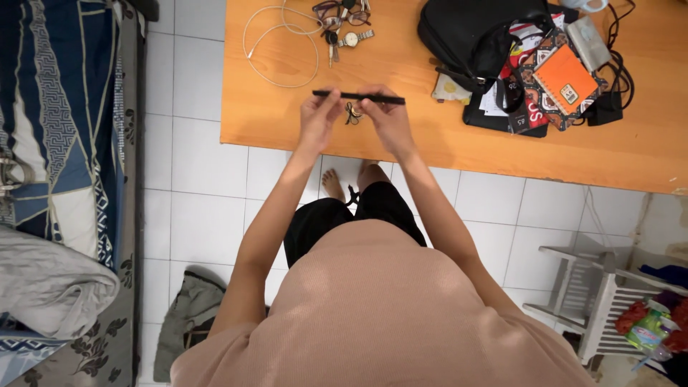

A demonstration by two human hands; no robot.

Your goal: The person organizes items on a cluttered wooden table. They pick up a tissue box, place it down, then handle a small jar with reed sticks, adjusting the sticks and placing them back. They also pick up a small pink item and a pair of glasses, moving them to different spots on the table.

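The fingers (326,100) of the left hand (317,118) pinch one end of a slim black stick (358,96), perhaps a pen or comb, and the right hand (387,115) grips it nearer the other end, so the stick lies level between both hands just above the near edge of the wooden bench (287,122). Held by both ends like this, it looks steadied for pulling apart or inspecting; which one cannot be told. A small dark looped item (352,113), too small to name, lies on the bench between the two hands. Farther back on the bench rest a white cable (279,43) in loose loops, a pair of glasses (337,10), a wristwatch (352,38) and keys (332,39), set out apart from one another. To the right sits a black bag (466,32) beside a heap of notebooks, an orange one (566,75) on top. The floor is white tile (193,179); a bed with a blue patterned cover (57,107) runs along the left, and a white slatted stool (595,301) stands at lower right.
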